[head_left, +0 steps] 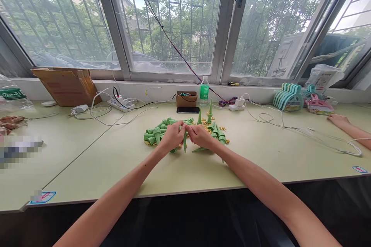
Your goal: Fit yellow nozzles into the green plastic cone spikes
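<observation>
My left hand (174, 136) and my right hand (198, 136) meet over the middle of the table, fingers pinched together. Between them hangs a green plastic spike (184, 144), its tapered tip pointing down. My left fingers are closed on it. The right fingertips press close at its top; what exactly they grip there is hidden. Left of my hands lies a heap of green spikes with ribbed collars (156, 133). To the right are more green spikes (219, 133), one standing upright (209, 112) at the back. Small yellow plastic pieces (222, 128) are scattered among them.
Behind the heap are a phone (188, 110), a small cardboard box (186, 101) and a green-labelled bottle (204, 90). White cables and power strips (123, 104) run along the back. Right stand turquoise hangers (286, 98); another person's hand (339, 119) rests near them. A large carton (66, 87) is left.
</observation>
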### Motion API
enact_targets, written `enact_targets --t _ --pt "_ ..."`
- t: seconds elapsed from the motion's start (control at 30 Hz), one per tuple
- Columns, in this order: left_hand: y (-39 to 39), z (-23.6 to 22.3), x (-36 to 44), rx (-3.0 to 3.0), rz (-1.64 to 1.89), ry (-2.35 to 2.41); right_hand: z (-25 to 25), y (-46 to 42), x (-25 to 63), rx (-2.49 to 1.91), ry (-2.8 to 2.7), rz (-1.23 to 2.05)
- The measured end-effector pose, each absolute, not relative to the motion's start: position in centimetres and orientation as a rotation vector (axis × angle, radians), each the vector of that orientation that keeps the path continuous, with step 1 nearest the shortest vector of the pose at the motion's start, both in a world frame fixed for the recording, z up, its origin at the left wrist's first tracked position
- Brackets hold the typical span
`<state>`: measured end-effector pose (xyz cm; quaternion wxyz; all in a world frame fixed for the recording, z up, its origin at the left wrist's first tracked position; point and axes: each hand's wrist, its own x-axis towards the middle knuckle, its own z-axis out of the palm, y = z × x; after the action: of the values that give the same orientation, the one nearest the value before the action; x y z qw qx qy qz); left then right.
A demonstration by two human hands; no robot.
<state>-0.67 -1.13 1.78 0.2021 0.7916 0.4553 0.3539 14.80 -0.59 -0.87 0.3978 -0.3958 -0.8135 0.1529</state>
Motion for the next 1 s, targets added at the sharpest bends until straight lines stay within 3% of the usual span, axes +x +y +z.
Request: enact_targets --t 0.6,1.0 --pt "-1.46 2.18 -0.58 2.195 1.005 1.257 -1.06 -0.51 14.8 -0.984 -2.034 0.37" --pt "-1.62 2.14 -0.52 2.197 1.086 1.229 -1.19 -0.32 14.77 -0.979 -1.955 0.53"
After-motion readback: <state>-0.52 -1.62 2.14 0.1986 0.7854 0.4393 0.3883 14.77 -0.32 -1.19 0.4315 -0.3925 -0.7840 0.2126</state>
